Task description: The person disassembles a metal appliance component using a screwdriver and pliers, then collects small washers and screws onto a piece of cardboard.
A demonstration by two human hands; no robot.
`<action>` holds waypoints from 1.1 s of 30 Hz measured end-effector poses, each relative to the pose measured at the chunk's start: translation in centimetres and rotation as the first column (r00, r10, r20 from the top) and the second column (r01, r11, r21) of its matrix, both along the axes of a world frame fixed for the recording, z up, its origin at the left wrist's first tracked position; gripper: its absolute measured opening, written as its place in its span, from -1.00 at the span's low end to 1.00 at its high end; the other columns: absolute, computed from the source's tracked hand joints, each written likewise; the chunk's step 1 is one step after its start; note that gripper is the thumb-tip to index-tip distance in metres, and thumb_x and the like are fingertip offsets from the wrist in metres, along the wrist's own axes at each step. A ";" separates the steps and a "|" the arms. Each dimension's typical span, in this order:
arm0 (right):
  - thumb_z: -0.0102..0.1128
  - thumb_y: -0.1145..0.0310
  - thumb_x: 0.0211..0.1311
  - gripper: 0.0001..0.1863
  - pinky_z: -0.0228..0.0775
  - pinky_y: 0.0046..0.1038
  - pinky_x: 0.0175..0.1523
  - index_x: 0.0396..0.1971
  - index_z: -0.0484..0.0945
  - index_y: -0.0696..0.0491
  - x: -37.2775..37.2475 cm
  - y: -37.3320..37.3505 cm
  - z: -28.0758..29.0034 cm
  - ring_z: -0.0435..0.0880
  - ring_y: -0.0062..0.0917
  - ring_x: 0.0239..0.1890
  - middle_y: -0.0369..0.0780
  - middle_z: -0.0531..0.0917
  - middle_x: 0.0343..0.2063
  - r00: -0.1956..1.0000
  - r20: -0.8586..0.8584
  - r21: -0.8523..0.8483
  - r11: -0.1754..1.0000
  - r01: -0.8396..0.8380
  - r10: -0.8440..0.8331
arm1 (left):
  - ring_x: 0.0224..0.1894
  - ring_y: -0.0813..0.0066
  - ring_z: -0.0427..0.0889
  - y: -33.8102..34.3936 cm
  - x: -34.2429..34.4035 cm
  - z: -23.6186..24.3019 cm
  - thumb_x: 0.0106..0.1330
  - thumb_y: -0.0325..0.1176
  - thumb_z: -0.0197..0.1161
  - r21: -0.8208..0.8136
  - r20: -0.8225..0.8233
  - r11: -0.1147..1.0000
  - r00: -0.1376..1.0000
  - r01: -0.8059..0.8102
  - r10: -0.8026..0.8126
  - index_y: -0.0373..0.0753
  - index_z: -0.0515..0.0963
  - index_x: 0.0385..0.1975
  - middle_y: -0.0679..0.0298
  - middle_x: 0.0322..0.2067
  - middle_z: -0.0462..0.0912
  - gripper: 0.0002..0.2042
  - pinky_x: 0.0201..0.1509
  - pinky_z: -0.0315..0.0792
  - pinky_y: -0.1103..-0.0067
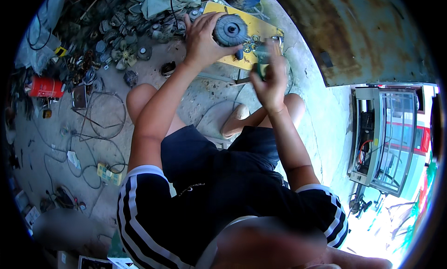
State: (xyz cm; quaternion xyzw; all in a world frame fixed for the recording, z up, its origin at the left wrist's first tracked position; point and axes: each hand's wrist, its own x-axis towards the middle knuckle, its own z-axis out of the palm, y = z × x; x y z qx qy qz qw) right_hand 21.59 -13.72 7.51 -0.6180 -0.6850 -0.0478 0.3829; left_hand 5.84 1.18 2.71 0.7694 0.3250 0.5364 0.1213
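My left hand (201, 44) is closed on a round, grey ribbed motor part (230, 30) with a dark centre, gripping its rim between thumb and fingers above the yellow board (247, 23). To its right, my right hand (272, 85) is raised with bent fingers around a green tool (261, 68). That tool is smeared by motion, so its exact kind cannot be made out. On the board between the two hands lie several small metal rings (251, 44). A dark stubby piece (239, 54) shows just below the round part.
Piled motor parts (123, 54) cover the floor at the far left, near a red container (45, 87). Loose cables (100, 110) and a power strip (109, 174) lie on the left. A rusty metal sheet (354, 31) is at upper right; a glass-doored cabinet (393, 138) stands right.
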 end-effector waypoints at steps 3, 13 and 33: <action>0.37 0.51 -0.15 -0.08 0.44 -0.44 -0.17 0.35 0.30 -0.20 -0.3 0.0 0.3 0.57 -0.33 -0.28 -0.15 0.56 -0.22 0.994 -0.099 -0.289 0.957 0.016 -0.047 | 0.18 0.26 0.46 0.3 -0.1 -0.4 -0.27 0.06 0.60 -0.024 0.006 1.000 1.000 -0.019 0.019 -0.10 0.49 0.07 0.24 0.04 0.56 -0.20 0.42 -0.20 -0.06; 0.31 0.59 -0.04 -0.10 0.29 -0.71 -0.36 0.40 0.19 0.00 -0.5 1.1 2.8 0.35 -0.74 -0.42 -0.32 0.50 -0.24 0.938 -0.343 0.113 0.988 0.103 -0.058 | 0.15 0.24 0.47 2.1 -0.2 -2.4 -0.26 0.09 0.58 -0.104 -0.034 0.988 0.994 -0.110 0.107 -0.13 0.45 0.11 0.20 0.01 0.58 -0.15 0.42 -0.25 0.00; 0.41 0.15 -0.11 -0.24 0.48 -0.34 0.00 0.13 0.45 0.22 6.0 2.9 -6.0 0.67 -0.27 -0.16 0.01 0.66 -0.19 0.898 0.011 -0.432 0.808 0.401 -0.440 | 0.36 0.26 0.23 2.7 -4.7 -0.6 0.08 0.30 0.29 -0.477 0.870 0.086 0.456 0.874 0.186 -0.10 0.18 0.30 0.17 0.23 0.42 -0.13 0.46 -0.16 0.14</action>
